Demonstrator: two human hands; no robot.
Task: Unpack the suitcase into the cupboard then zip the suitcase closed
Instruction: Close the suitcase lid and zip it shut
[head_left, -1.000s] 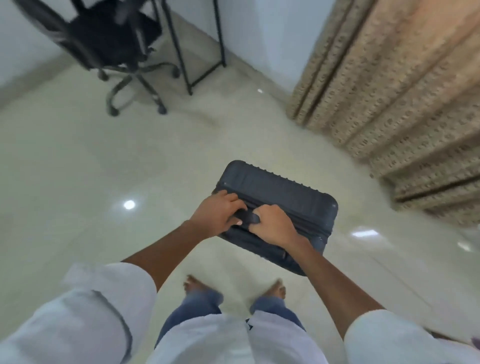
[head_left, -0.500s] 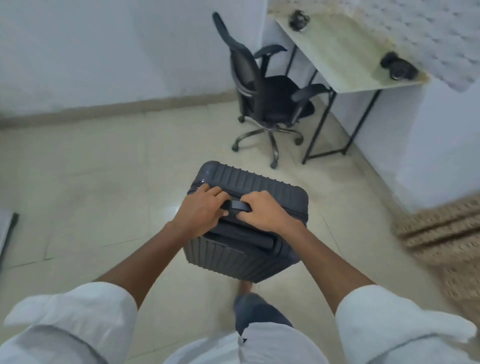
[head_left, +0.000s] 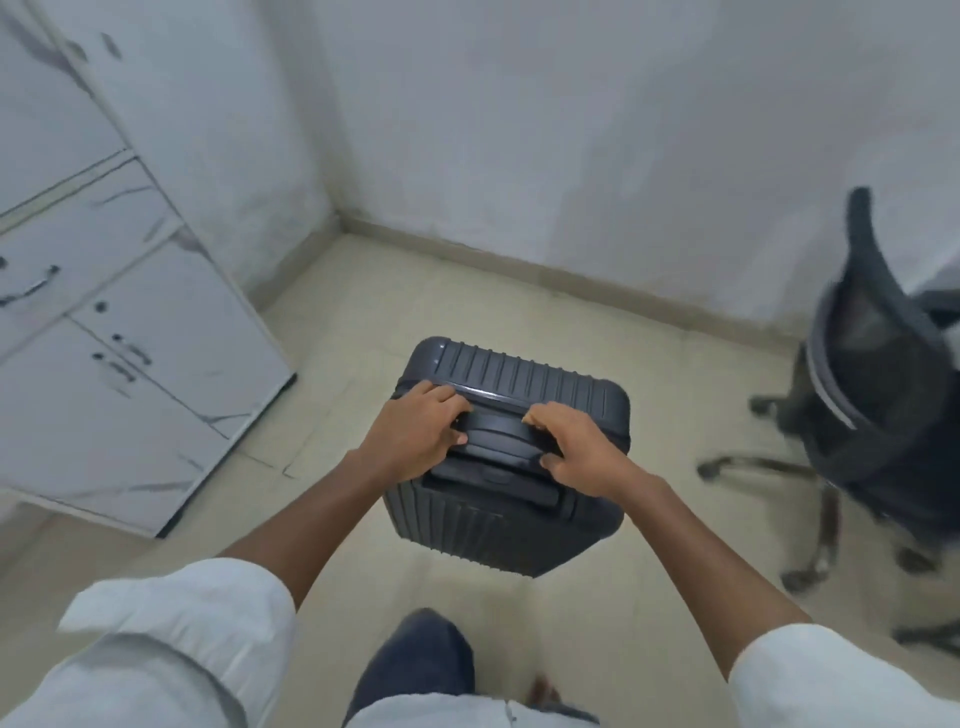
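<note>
Head view. The person is holding a dark ribbed suitcase (head_left: 511, 457) upright by its top handle (head_left: 493, 434), with the case shut and seemingly lifted just off the tiled floor (head_left: 597, 322), though blur is making contact with the floor hard to judge. The left hand (head_left: 415, 434) is gripping the handle's left end, fingers curled over it and pressed together. The right hand (head_left: 576, 449) is gripping the right end, fingers curled over the far side and the thumb hooking under the near side. The suitcase is sitting centre frame, near but apart from the white cupboard (head_left: 130, 332), whose doors are standing closed at the left. An office chair (head_left: 872, 395) is standing well apart at the right.

Step in hand, as judged: carrying the case toward the cupboard before unpacking. To do this well, the person should be keeping both grips even so the case is not tilting, setting it down just in front of the cupboard doors yet leaving room for them to swing, and laying it flat with the zip reachable.
</note>
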